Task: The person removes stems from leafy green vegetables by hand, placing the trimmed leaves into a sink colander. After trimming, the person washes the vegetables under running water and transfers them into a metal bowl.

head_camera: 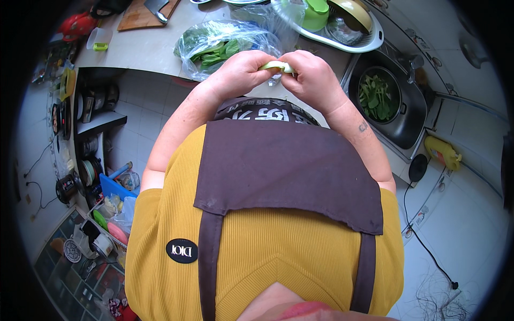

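Note:
Between my two hands is a pale green vegetable stalk, just above the front edge of the countertop. My left hand pinches one end of it between thumb and fingers. The other end is in the fingers of my right hand. Behind my left hand lies a clear plastic bag with leafy greens inside. More greens fill a round pot in the sink to the right.
A wooden cutting board with a cleaver lies at the back left, near a clear plastic container. At the back right, a white draining basket holds a green bowl and other bowls. Shelves stand below at left.

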The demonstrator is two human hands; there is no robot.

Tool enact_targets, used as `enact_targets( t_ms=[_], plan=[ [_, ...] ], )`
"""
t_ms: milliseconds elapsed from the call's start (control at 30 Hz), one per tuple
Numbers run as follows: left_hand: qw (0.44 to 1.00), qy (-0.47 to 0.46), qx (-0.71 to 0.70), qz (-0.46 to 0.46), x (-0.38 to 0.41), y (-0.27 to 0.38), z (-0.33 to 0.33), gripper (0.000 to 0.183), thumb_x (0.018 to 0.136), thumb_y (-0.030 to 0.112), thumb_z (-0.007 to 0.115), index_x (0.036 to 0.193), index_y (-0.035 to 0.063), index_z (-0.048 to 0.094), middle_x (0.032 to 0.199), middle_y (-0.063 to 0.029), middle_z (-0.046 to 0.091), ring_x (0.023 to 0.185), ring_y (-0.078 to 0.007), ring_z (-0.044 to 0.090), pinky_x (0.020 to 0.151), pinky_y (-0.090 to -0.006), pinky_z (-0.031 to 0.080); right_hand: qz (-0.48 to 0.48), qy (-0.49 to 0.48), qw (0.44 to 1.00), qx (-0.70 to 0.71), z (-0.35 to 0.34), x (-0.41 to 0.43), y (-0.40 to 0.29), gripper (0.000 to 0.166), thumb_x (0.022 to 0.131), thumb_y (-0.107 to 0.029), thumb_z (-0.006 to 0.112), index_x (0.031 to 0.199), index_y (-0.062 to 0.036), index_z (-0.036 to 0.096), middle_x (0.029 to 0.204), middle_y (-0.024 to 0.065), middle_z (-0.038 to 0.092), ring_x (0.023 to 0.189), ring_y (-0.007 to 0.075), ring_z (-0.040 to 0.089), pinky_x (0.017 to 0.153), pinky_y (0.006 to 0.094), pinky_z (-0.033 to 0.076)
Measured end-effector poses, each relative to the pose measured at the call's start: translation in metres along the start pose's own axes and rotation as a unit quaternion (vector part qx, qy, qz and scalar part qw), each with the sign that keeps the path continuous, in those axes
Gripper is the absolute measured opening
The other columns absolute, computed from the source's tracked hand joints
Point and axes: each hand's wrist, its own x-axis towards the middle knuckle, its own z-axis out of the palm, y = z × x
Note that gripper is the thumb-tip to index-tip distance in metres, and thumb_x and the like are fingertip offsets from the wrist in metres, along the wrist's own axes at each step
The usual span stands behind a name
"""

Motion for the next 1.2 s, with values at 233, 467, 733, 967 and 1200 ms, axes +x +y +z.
enact_targets(
  t_ms=[233, 467, 733, 967, 1200],
  plan=[
    [0.98, -0.058, -0.192, 0.016, 0.0, -0.012, -0.002, 0.02, 0.096, 0.017, 0.06, 0.103, -0.0007, 0.065, 0.09, -0.0024, 0.064, 0.083, -0.0111, 0.056, 0.077, -0.0273, 0.046, 0.246, 0.0, 0.922, 0.298, 0.0, -0.009, -0.008, 0.011, 0.082, -0.009, 0.065, 0.09, -0.0029, 0.067, 0.076, 0.0043, 0.066, 0.064, 0.0101, 0.058, 0.06, 0.0264, 0.048],
    [0.92, -0.116, -0.374, -0.015, 0.0, -0.006, -0.006, 0.029, 0.096, 0.027, 0.059, 0.108, 0.0011, 0.067, 0.079, 0.0046, 0.052, 0.071, -0.0054, 0.043, 0.064, -0.0201, 0.035, 0.318, -0.039, 0.742, 0.589, -0.006, -0.015, 0.032, 0.018, 0.092, -0.012, 0.061, 0.106, -0.0026, 0.065, 0.082, -0.0002, 0.065, 0.061, 0.0016, 0.051, 0.052, 0.015, 0.037],
    [0.937, -0.007, -0.334, -0.1, 0.02, -0.009, 0.011, 0.034, 0.099, 0.024, 0.055, 0.124, 0.0026, 0.062, 0.076, 0.0064, 0.046, 0.069, -0.0035, 0.039, 0.063, -0.0188, 0.033, 0.431, 0.064, 0.838, 0.328, 0.028, -0.041, 0.103, 0.049, 0.086, -0.026, 0.074, 0.122, 0.0021, 0.058, 0.079, -0.0025, 0.058, 0.061, 0.0024, 0.047, 0.051, 0.0172, 0.037],
    [0.988, -0.081, -0.023, -0.128, 0.054, 0.009, 0.036, 0.068, 0.08, 0.01, 0.062, 0.143, 0.0012, 0.039, 0.106, -0.008, 0.059, 0.095, -0.0158, 0.056, 0.085, -0.0267, 0.046, 0.318, 0.136, 0.77, 0.536, 0.051, -0.014, 0.058, 0.065, 0.086, -0.034, 0.075, 0.132, 0.0017, 0.048, 0.093, 0.0034, 0.062, 0.07, 0.006, 0.055, 0.058, 0.0188, 0.045],
    [0.911, -0.171, -0.344, -0.148, 0.035, 0.001, 0.033, 0.074, 0.087, 0.001, 0.058, 0.153, 0.0067, 0.023, 0.134, -0.0159, 0.052, 0.12, -0.0229, 0.056, 0.096, -0.033, 0.048, 0.376, 0.194, 0.78, 0.46, 0.014, -0.058, 0.076, 0.026, 0.083, -0.009, 0.068, 0.108, -0.0034, 0.063, 0.086, 0.0002, 0.061, 0.069, 0.0057, 0.055, 0.058, 0.0203, 0.043]
  ],
)
